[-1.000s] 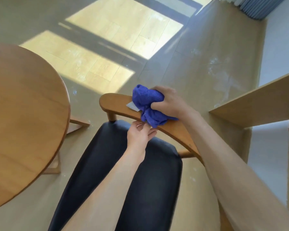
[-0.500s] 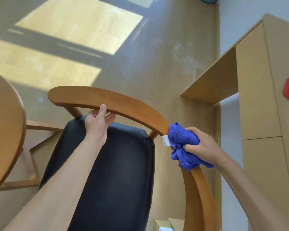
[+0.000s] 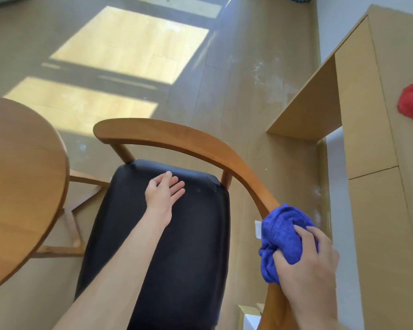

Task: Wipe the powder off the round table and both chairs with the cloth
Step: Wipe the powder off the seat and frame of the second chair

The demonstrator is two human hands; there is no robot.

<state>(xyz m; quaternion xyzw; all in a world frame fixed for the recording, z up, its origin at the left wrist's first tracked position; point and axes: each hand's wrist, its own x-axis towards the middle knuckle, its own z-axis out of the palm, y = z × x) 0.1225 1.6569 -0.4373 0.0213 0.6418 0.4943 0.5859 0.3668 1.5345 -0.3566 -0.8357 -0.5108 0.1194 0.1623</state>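
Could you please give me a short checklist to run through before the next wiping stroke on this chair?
1. Right hand grips the blue cloth: ok.
2. Cloth lies on the curved wooden backrest: ok.
3. Left hand steadies the chair: not ok, open over the black seat; contact unclear.
4. Backrest free of powder: cannot tell.
5. Seat free of powder: cannot tell, faint specks near its far edge.
6. Round table wiped: cannot tell.

left hand (image 3: 163,192) flat — fingers straight, right hand (image 3: 308,260) clenched
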